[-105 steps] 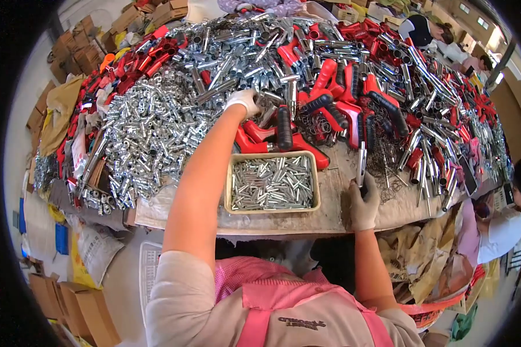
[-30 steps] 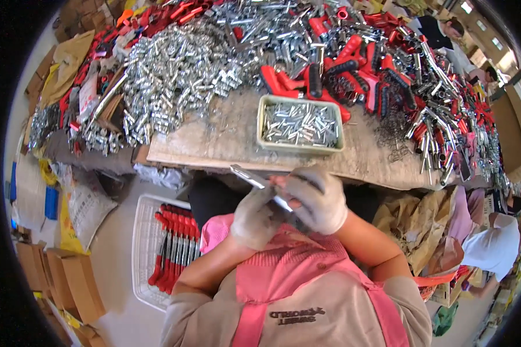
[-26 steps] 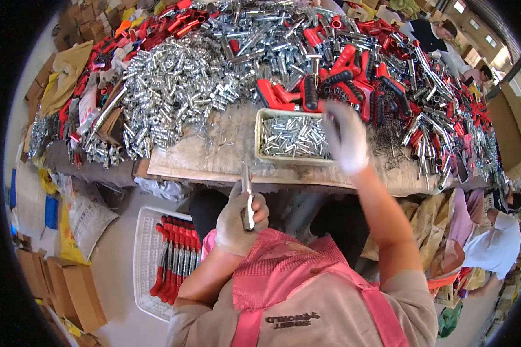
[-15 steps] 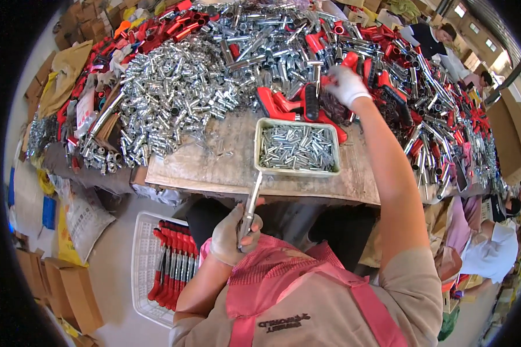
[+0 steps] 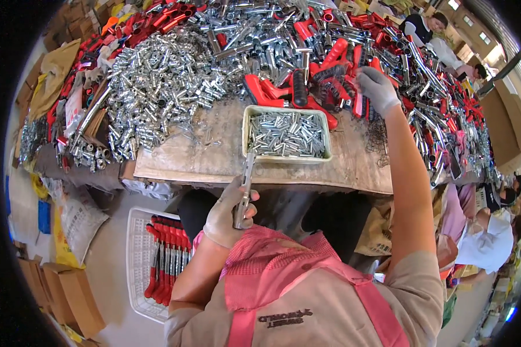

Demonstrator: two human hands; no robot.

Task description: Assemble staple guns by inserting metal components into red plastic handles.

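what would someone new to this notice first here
Probably the big glittering heap of silvery metal fittings on the left of the table, then the red handles with black ribbed parts beyond the cream tray of metal pins. Next, the gloved left grip holding a metal tube in front of the tray, and the right grip up by the handles. At lower left, a white basket holds red-handled tools.

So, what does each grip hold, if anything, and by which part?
Left grip: a slender metal piece, by its lower half. Right grip, at the red handles: cannot be told.
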